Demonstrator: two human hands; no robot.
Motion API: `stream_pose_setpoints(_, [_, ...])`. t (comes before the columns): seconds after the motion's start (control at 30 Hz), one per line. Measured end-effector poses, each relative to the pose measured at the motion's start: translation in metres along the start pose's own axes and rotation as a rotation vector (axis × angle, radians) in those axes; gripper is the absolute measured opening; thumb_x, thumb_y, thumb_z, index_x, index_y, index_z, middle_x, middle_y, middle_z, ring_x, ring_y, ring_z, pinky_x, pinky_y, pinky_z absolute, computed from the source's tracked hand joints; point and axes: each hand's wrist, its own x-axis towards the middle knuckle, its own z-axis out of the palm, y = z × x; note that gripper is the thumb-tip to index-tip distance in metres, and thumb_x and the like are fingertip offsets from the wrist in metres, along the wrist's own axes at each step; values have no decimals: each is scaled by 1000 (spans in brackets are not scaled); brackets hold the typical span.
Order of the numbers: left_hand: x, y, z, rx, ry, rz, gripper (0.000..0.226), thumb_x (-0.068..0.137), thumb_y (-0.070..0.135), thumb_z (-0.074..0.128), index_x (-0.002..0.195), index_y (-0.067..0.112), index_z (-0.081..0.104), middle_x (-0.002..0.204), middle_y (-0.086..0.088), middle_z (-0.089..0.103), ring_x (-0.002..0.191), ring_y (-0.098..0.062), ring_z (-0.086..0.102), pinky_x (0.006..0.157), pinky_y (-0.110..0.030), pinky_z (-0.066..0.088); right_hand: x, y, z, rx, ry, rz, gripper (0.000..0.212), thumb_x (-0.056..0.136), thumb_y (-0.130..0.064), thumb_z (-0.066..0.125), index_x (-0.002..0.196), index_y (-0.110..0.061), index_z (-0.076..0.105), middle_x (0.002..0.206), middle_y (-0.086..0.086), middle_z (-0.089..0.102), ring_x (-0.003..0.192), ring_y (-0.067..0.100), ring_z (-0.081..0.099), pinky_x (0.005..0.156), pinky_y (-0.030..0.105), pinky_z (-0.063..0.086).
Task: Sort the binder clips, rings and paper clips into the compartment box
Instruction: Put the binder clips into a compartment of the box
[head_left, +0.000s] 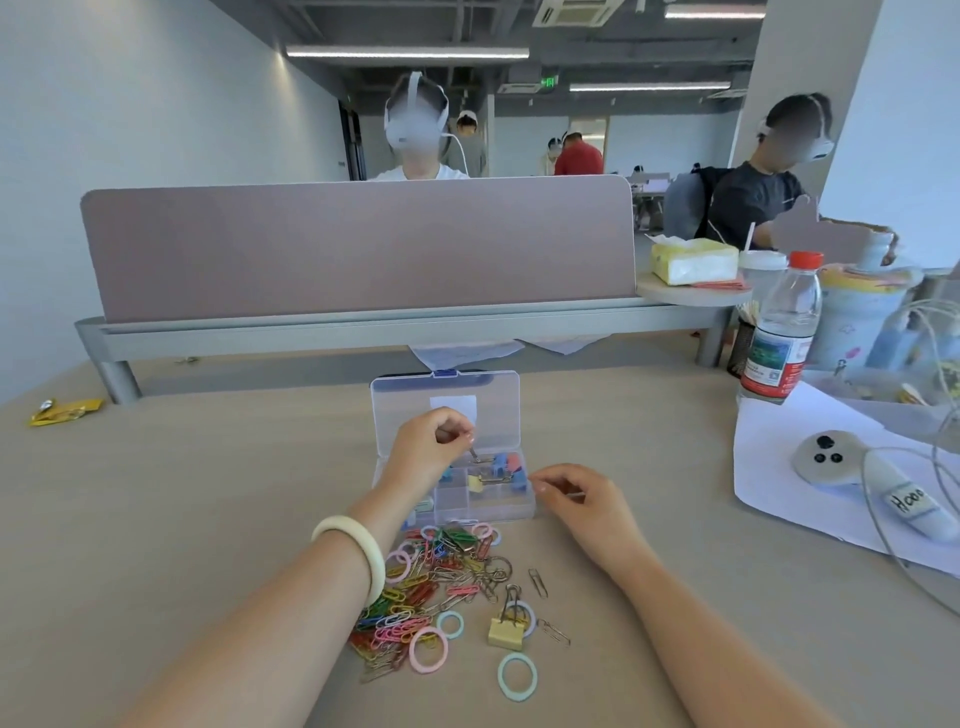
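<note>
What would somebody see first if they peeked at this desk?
Probably the bright heap of paper clips and pastel rings in front of the clear compartment box. Next, the left hand above the box, dangling a small metal piece, with the right hand beside the box.

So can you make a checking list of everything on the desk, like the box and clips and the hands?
Surface: pale wooden desk, mostly bare at left.
Job's things: clear plastic compartment box, lid open, several coloured binder clips inside; heap of coloured paper clips and pastel rings in front of it; yellow binder clip still outside.
Clutter: water bottle with red cap, yellow tissue pack, yellow wrapper, white paper sheet.
Grips: left hand pinches a small metal piece over the box; right hand beside the box, contents unclear.
Cables: grey cable across the paper.
Surroundings: mauve desk divider; people wearing headsets behind.
</note>
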Motion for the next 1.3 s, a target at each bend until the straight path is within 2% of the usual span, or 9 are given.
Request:
stream_pose_setpoints(0.3, [3, -4, -2, 114, -100, 29, 6, 78, 13, 69, 82, 15, 66, 86, 0, 67, 82, -16, 61, 78, -27, 50, 0, 2, 0, 24, -17, 20, 14, 85, -16, 60, 82, -28, 68, 83, -16, 66, 70, -13, 54, 66, 2, 40])
stream_pose_setpoints(0.43, [1, -6, -6, 313, -136, 81, 8, 81, 17, 66, 85, 11, 69, 92, 1, 66, 90, -10, 51, 86, -31, 42, 0, 1, 0, 32, -15, 24, 16, 85, -17, 60, 80, -31, 66, 85, -15, 66, 70, -12, 55, 66, 1, 39])
stream_pose_setpoints(0.8, [-14, -11, -15, 570, -149, 182, 22, 89, 20, 53, 104, 19, 69, 117, -2, 63, 111, -26, 45, 92, -31, 34, -1, -3, -3, -91, -73, -1, 12, 85, -18, 61, 83, -28, 67, 92, -10, 63, 82, 0, 56, 66, 1, 39])
stream_pose_setpoints(0.87, [-20, -7, -22, 514, -100, 199, 21, 89, 20, 52, 100, 22, 70, 114, 0, 64, 109, -25, 47, 89, -31, 35, 0, -15, -10, -143, -149, -23, 12, 83, -18, 64, 79, -29, 67, 90, -9, 61, 76, 3, 54, 65, 6, 39])
stream_pose_setpoints(0.97, [-40, -1, -35, 452, -49, 232, 21, 88, 25, 54, 98, 20, 71, 109, -2, 67, 103, -24, 53, 92, -34, 38, -5, -39, -22, -240, -449, -74, 15, 77, -17, 72, 77, -31, 67, 82, -7, 59, 65, 1, 48, 63, 9, 39])
stream_pose_setpoints(1.1, [-73, 1, -51, 415, -40, 231, 17, 86, 20, 59, 98, 20, 71, 107, 1, 69, 102, -18, 54, 91, -30, 38, -20, -64, -24, -432, -832, -115, 34, 73, -18, 75, 103, -31, 65, 95, -11, 53, 87, 5, 47, 72, 4, 37])
stream_pose_setpoints(1.17, [-84, 1, -55, 430, -34, 208, 18, 86, 19, 58, 98, 20, 71, 108, 1, 68, 102, -17, 52, 89, -28, 36, -27, -67, -16, -463, -924, -129, 40, 72, -13, 74, 108, -28, 65, 97, -14, 50, 98, 11, 52, 85, 13, 43])
stream_pose_setpoints(1.23, [-89, -1, -57, 452, -23, 179, 19, 86, 19, 58, 100, 20, 70, 109, 1, 68, 103, -16, 51, 88, -28, 35, -31, -66, -8, -441, -976, -129, 42, 72, -7, 74, 110, -21, 66, 92, -16, 47, 100, 22, 55, 90, 31, 48])
stream_pose_setpoints(1.3, [-92, -4, -60, 447, -6, 140, 19, 86, 18, 58, 100, 19, 70, 109, 0, 68, 102, -17, 52, 88, -28, 38, -31, -61, -3, -459, -981, -155, 39, 72, -12, 75, 109, -23, 67, 88, -15, 42, 93, 16, 50, 86, 23, 44])
